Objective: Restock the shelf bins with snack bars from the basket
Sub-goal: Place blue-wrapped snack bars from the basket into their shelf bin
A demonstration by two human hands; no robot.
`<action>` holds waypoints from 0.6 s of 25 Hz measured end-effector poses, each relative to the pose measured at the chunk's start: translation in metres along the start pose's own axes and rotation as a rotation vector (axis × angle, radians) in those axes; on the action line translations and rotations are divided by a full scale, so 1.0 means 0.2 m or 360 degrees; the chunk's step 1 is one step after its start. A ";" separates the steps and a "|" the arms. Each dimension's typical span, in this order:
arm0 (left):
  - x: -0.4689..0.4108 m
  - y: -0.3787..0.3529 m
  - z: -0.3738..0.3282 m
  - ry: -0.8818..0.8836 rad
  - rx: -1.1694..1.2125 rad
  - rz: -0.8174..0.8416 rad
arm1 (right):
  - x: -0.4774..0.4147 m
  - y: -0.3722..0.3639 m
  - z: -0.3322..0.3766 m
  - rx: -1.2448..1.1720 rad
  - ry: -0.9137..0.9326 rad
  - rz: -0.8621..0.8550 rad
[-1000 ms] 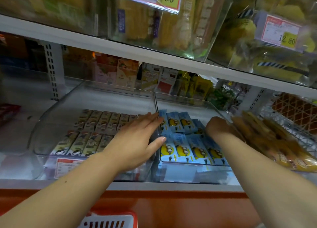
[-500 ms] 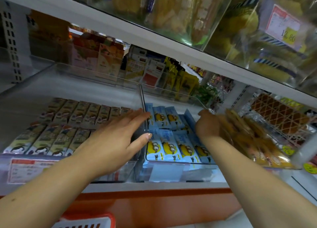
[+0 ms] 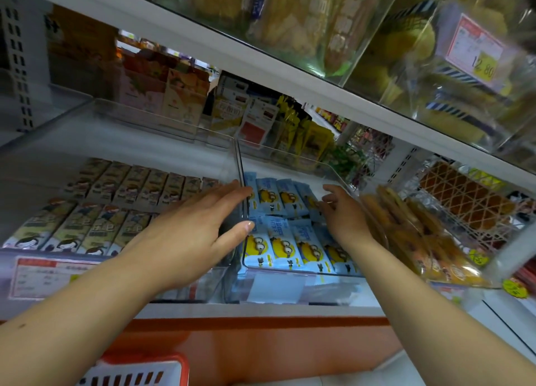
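Standing side by side on a white shelf [image 3: 261,308], two clear bins touch along their inner walls; an orange base runs below, and an upper shelf [image 3: 261,54] carries more bins of yellow snacks and a price tag [image 3: 475,52]. A red basket [image 3: 139,368] shows at the bottom edge. The left bin [image 3: 145,113] holds rows of beige bars [image 3: 95,232]. The right bin [image 3: 290,273] holds two rows of blue bars [image 3: 278,246], each printed with a yellow cartoon figure, lying flat and tightly packed. The left hand [image 3: 197,229] lies along the wall between the bins, fingers straight and pressed together, thumb spread apart. The right hand [image 3: 345,214] reaches into the right bin, fingers loosely spread and slightly bent, tips touching the back row's right end; it grips nothing. Bagged orange snacks [image 3: 406,234] sit just right.
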State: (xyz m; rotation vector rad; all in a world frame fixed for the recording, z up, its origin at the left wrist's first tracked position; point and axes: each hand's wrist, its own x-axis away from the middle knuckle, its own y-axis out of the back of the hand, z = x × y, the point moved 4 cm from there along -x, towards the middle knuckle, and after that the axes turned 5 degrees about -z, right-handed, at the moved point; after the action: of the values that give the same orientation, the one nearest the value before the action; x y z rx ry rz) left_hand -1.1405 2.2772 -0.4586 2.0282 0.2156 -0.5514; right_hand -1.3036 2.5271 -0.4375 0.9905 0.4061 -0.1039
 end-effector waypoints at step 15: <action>0.03 0.12 -0.10 -0.0026 0.0035 -0.0201 | 0.27 0.16 0.25 -0.0443 0.0033 -0.0194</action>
State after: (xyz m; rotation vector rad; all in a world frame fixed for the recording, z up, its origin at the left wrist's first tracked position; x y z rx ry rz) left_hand -1.1206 2.2827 -0.4350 2.0400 0.3310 -0.6515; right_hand -1.2315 2.5080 -0.4086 0.6931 0.4861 -0.1429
